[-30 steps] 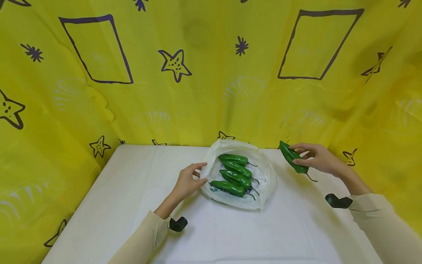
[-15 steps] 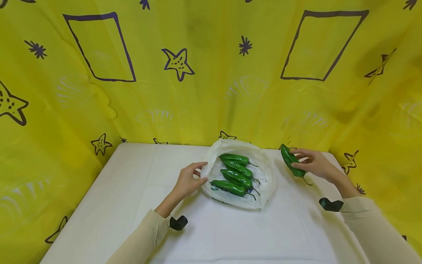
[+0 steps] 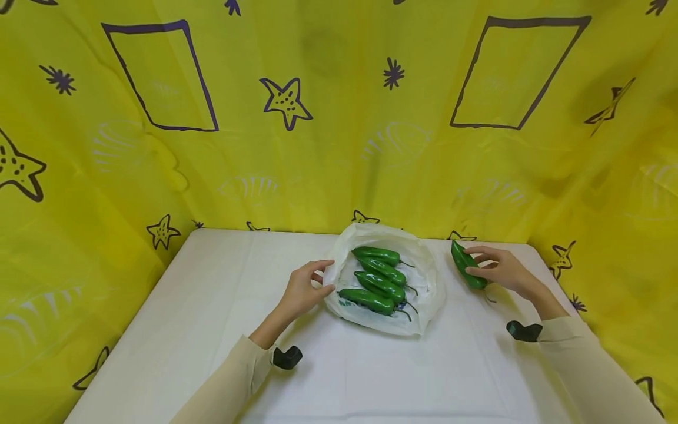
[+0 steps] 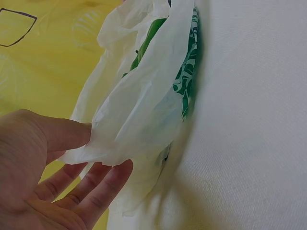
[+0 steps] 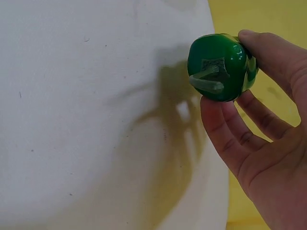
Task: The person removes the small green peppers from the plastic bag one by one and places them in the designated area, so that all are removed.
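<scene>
A thin white plastic bag [image 3: 433, 288] lies spread with its mouth up on the table, and several green peppers [image 3: 377, 286] lie side by side inside it. My left hand [image 3: 298, 290] pinches the bag's left rim between thumb and fingers; in the left wrist view, green print shows on the bag's side [image 4: 187, 72]. To the right of the bag, my right hand [image 3: 503, 271] holds another green pepper [image 3: 464, 264] between thumb and fingers, stem toward me. In the right wrist view, this pepper [image 5: 216, 60] appears a little above the table, its shadow falling beside it.
A white cloth covers the table [image 3: 371, 377]. Yellow curtain [image 3: 328, 159] with drawn stars and shapes closes off the back and sides. Small black devices sit at both wrists, one on the left sleeve [image 3: 287, 357] and one on the right [image 3: 523, 331].
My right hand has come down toward the table and slightly left with the pepper. My left hand stays at the bag's rim. The head view shifted slightly early on.
</scene>
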The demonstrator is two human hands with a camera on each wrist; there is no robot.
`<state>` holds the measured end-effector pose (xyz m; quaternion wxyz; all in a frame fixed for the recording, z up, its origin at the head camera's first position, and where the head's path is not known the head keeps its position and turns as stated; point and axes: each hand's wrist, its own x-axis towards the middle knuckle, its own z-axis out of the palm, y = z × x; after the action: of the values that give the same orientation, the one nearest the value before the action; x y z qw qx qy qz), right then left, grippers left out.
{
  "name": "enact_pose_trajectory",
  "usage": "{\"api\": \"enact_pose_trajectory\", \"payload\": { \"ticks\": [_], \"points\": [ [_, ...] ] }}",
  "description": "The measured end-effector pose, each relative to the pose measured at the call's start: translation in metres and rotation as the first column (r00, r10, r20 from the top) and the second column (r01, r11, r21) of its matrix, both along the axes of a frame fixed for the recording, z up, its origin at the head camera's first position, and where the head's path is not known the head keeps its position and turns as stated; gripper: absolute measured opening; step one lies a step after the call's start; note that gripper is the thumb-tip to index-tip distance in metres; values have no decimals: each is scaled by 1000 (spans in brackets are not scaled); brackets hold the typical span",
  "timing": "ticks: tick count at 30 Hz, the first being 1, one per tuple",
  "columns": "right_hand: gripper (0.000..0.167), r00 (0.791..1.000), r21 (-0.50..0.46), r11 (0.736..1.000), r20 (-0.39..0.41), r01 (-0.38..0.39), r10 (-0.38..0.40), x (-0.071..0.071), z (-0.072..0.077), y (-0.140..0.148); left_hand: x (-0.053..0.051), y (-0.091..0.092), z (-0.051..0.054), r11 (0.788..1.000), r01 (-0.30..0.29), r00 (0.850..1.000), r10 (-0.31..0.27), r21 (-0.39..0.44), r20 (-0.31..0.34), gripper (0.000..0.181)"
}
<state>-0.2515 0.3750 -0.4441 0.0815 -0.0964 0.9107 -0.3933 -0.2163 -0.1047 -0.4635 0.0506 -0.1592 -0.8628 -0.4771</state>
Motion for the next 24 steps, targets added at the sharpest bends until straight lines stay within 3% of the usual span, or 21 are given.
{"api": "enact_pose_trajectory", "payload": {
  "ticks": [24],
  "points": [
    [65,996,25,999,91,-23,21,-3,-12,4,-1,0,0,1000,-1,1000,1,-8,1,55]
  ]
}}
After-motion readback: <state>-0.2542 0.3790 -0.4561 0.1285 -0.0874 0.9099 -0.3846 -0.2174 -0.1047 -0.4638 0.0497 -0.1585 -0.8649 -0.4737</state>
